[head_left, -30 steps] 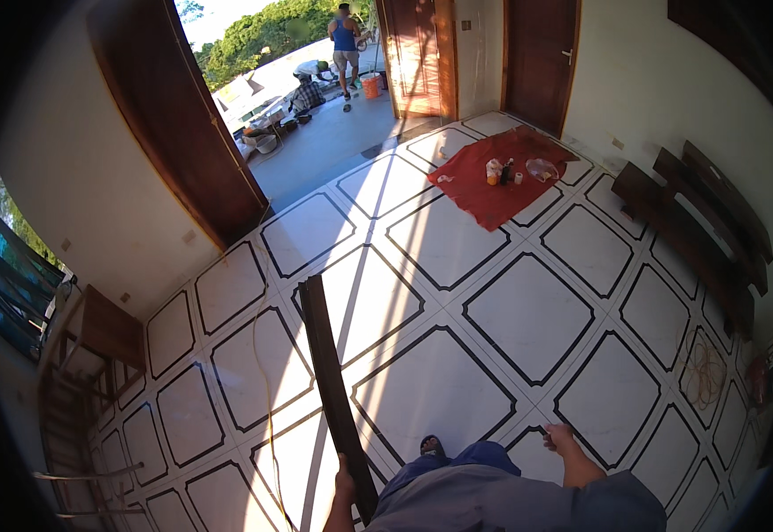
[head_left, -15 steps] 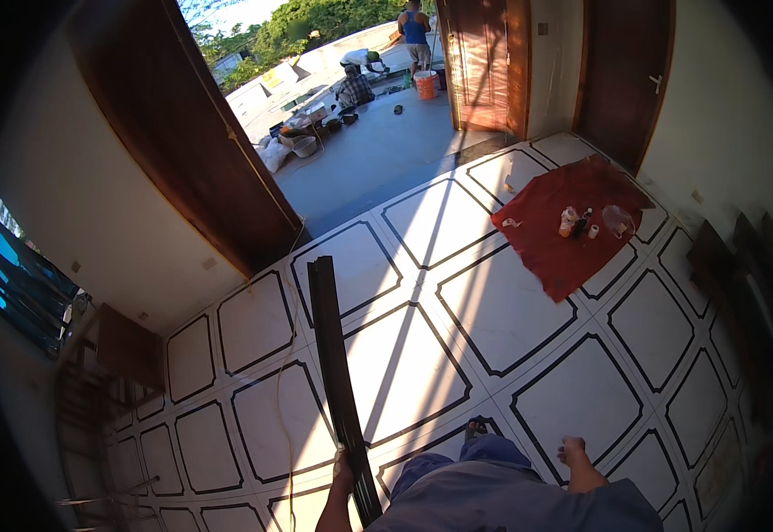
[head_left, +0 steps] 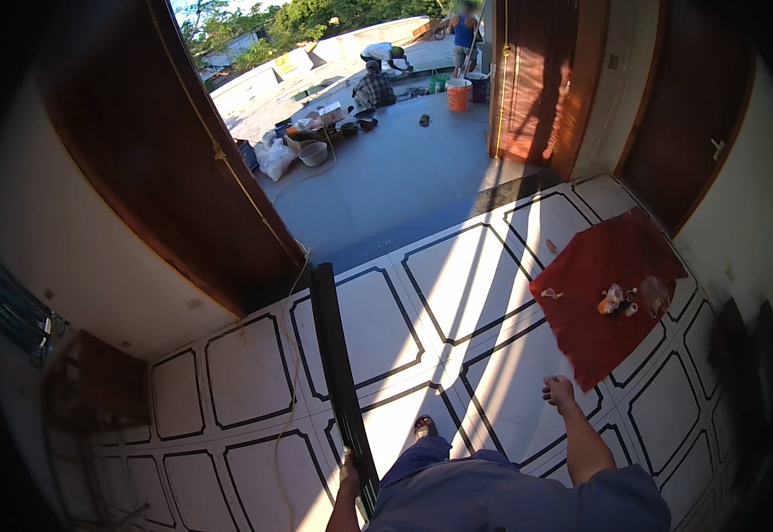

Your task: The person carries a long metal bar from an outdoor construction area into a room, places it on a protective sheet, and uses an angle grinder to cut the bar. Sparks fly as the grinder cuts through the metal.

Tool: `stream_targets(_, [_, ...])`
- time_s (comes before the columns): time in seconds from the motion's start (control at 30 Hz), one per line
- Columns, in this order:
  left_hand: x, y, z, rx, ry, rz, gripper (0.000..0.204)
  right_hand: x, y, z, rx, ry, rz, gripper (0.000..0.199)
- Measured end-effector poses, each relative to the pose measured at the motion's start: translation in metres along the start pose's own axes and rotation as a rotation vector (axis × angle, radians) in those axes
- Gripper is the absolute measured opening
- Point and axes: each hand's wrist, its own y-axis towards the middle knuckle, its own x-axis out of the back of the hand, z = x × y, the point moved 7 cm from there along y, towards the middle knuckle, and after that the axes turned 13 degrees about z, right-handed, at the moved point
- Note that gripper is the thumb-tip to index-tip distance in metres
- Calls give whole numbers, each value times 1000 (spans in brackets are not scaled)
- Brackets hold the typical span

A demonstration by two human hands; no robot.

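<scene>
A long, dark, grooved profile point(head_left: 335, 355), like a metal track or frame strip, runs forward from beside my left hip. My left hand point(head_left: 349, 474) is closed around its near part and carries it along my left side. The profile's far end points toward the open doorway. My right hand point(head_left: 558, 392) swings out on the right with its fingers curled in, and nothing shows in it. It passes over the tiled floor point(head_left: 395, 426), near the close corner of a red cloth point(head_left: 573, 332). On the cloth lie a small bottle point(head_left: 611, 301), a white roll point(head_left: 631, 309) and a clear plastic bag point(head_left: 655, 297).
Dark wooden doors point(head_left: 533, 80) flank the doorway. Outside, people point(head_left: 375, 87) work near an orange bucket point(head_left: 458, 95), a grey basin point(head_left: 313, 153) and white sacks point(head_left: 276, 158). A thin cable point(head_left: 291, 390) trails along the floor at left. A wooden chair point(head_left: 107, 381) stands by the left wall.
I have stepped forward, so the doorway and red cloth appear nearer. My right arm has swung forward. The dark profile stays in my left hand.
</scene>
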Motion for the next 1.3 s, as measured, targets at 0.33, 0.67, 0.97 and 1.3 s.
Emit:
stream_targets(0.33, [-28,183,-361,-137,-186,48,84,-111,43,-109,-874,114,60,32])
stream_targets(0.67, [-151,364,-619,-77,-222,43,89,-115,553,531,-85,57,-35,32])
stream_targets(0.97, [-185,596,-814,-117,-249,-4,89,-317,722,1006,616,-209,153,34])
stream_targets(1.3, [-234,743,-1173,-104,-249,20,91,-329,759,734,-682,2,171,47])
